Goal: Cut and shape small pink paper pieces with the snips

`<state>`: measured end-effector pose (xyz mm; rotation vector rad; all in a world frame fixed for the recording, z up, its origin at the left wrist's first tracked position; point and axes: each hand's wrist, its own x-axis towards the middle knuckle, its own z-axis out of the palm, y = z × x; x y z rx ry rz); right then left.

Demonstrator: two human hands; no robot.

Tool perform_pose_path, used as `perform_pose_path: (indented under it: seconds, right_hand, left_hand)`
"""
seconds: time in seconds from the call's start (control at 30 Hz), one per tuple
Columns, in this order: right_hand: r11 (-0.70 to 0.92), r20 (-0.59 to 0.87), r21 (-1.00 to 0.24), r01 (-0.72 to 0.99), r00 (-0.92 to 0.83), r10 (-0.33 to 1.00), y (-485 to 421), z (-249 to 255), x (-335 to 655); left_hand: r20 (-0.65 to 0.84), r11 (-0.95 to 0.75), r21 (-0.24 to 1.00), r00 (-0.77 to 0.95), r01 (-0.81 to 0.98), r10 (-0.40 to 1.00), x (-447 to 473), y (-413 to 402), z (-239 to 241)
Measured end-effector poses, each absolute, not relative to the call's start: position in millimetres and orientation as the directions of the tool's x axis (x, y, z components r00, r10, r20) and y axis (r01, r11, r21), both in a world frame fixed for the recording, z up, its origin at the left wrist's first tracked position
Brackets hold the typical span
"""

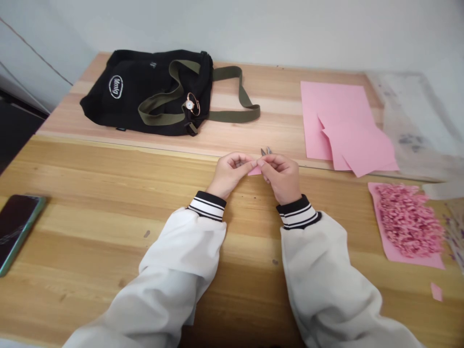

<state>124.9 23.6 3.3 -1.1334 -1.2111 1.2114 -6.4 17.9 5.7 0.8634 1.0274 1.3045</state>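
Observation:
My left hand [232,173] and my right hand [282,176] meet over the middle of the wooden table [108,212]. Both pinch one small pink paper piece [255,170] between thumb and fingertips, just above the tabletop. The fingers of both hands are curled closed around it. Most of the paper is hidden by my fingers. A small metal tool tip [266,151], maybe scissors, pokes out just behind my right hand. Both arms wear white sleeves with black striped cuffs.
A black bag [145,92] with olive straps and a wristwatch [191,103] on it lies at the back left. Pink paper sheets [340,125] lie back right. A pile of folded pink pieces [408,222] sits on a pink sheet at right. A phone [16,227] lies far left.

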Motion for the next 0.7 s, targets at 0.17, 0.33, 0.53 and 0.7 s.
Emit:
perform_pose_path:
  seconds: [0.17,0.33,0.53,0.7]
  right_hand:
    - [0.044,0.045,-0.998,-0.04,-0.034,0.998,23.8,4.9,125.2]
    - [0.013,0.013,-0.999,-0.04,-0.008,1.0,23.9,5.7,124.4]
    - [-0.01,-0.01,-0.999,-0.041,-0.008,1.0,24.8,5.3,124.2]
    - [-0.004,-0.004,-0.996,-0.092,0.003,1.0,24.2,5.1,124.8]
  left_hand:
    - [-0.112,0.097,0.94,-0.027,-0.326,0.993,-6.2,17.1,6.9]
    - [-0.117,0.108,0.944,-0.009,-0.312,0.993,-6.9,16.5,7.5]
    - [-0.111,0.105,0.947,-0.004,-0.305,0.994,-7.1,17.0,5.5]
    - [-0.122,0.111,0.937,-0.011,-0.331,0.992,-7.1,17.5,5.8]
